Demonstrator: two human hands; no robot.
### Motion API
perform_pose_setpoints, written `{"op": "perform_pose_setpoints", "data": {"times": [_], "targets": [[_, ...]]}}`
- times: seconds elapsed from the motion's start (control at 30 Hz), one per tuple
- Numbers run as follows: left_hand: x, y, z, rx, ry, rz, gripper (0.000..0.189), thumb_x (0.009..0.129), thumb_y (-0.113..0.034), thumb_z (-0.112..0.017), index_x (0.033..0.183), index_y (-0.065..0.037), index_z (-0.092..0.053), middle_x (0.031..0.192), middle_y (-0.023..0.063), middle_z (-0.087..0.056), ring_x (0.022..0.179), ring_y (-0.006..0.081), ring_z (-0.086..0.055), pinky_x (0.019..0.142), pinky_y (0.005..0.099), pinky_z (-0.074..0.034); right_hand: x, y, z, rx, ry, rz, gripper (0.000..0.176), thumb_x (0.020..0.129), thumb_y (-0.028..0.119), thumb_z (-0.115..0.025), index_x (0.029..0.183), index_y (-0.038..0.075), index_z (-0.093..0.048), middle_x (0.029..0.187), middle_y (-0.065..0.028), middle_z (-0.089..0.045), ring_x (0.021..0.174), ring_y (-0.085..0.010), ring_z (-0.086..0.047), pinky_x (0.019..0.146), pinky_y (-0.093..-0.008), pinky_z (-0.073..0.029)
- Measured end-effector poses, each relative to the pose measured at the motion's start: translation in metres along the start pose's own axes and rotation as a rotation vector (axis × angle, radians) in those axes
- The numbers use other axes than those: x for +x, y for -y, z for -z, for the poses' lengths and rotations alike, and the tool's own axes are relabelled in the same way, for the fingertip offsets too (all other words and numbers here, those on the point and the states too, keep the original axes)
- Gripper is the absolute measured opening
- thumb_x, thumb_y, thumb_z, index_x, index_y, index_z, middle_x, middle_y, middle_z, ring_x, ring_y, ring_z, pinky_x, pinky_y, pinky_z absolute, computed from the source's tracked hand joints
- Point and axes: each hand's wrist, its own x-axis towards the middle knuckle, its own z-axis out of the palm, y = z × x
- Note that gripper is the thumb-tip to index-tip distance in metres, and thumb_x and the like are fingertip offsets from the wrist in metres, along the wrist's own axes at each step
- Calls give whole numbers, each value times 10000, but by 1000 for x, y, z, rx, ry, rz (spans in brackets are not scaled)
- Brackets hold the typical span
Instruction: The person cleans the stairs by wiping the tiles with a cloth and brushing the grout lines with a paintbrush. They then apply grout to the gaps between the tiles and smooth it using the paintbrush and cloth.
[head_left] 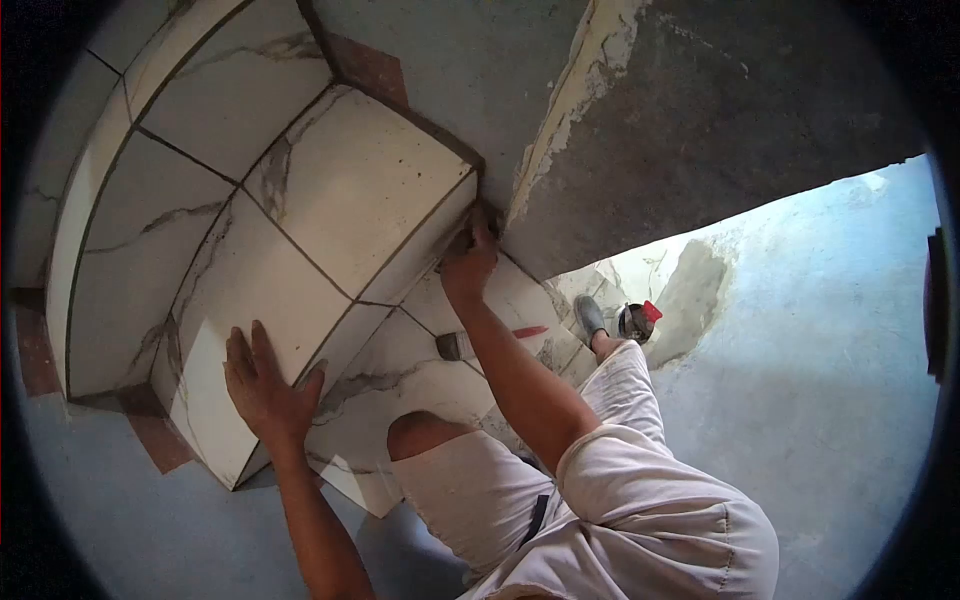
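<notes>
From the head: leans the left hand (265, 385) flat on the step (350, 190), fingers spread and gripping nothing, palm close to the front edge of a tile. Reaches the right hand (468, 262) up into the corner where the step's riser meets the wall (700, 110). Seems clenched there, perhaps around something small and dark, but too shadowed to tell what. Kneels on the lower tread (400, 375), with a scraper (455, 346) lying just beside the right forearm.

Could well shift or tip a tile by bearing weight so near its edge, since the dark open joints look ungrouted. Could skin the knuckles on the rough plaster by pushing hard into that tight corner. Could sweep the scraper off the tread with forearm or knee. Could also lose balance — stretched far on one arm, propped on the other, on smooth glazed tile.
</notes>
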Motion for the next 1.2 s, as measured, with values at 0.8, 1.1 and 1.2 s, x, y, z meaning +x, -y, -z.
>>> {"op": "perform_pose_setpoints", "data": {"times": [0.8,1.1,1.2], "targets": [[-1,-1,-2,31,-4,4,950,628,-367,-821,1427,-107,-377,1451,215,-360,1307,390,-380,1049,495,-337,-3,11,-2,98,11,-93,455,884,0,-480,1339,-14,-492,1298,-238,-548,1090,-355,-559,953,-389,-416],[0,-1,-4,33,16,15,961,626,-368,-818,1435,-111,-367,1456,212,-356,1316,395,-368,1054,489,-335,15,64,6,187,-126,98,423,894,77,-456,1289,-56,-525,1302,-255,-542,1226,-355,-507,1084,-414,-312],[-1,-2,-2,29,2,3,960,618,-354,-824,1429,-102,-377,1455,213,-356,1312,394,-373,1053,485,-338,2,22,-6,-41,-66,55,427,896,90,-450,1292,-51,-526,1300,-243,-547,1223,-362,-508,1099,-417,-287]]}}
